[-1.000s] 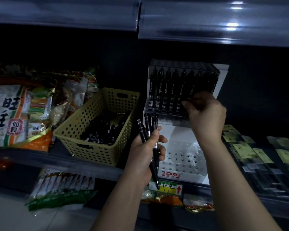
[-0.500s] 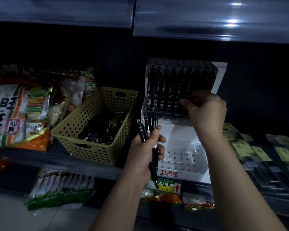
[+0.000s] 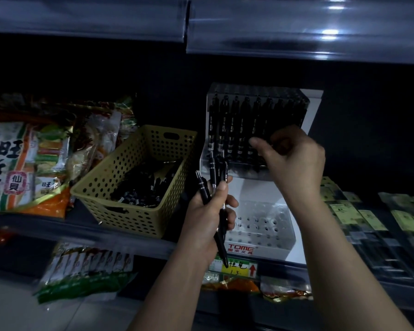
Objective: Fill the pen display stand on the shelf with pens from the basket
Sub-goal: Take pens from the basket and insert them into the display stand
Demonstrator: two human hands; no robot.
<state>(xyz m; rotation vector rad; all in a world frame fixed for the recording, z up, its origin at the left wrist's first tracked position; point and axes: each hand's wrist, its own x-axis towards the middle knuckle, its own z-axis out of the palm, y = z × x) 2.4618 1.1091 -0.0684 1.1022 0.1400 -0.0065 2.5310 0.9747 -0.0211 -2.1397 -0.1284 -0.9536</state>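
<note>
Pens [image 3: 212,170] stay clamped in left hand [image 3: 206,218]; right hand [image 3: 294,161] lingers at stand [image 3: 258,225], grip unclear.

stand [image 3: 258,187]: white, upright, upper tier filled | basket [image 3: 129,211]: yellow, left, holding black pens [image 3: 141,189]

On my feed, the left hand [image 3: 206,218] at lower centre and the right hand [image 3: 294,158] at centre right are both bare. The left forearm [image 3: 167,290] and right forearm [image 3: 339,259] run uncovered from wrist to the bottom edge of the frame. The thumbnails I can see look cut short; the dim light hides finer detail.
</note>
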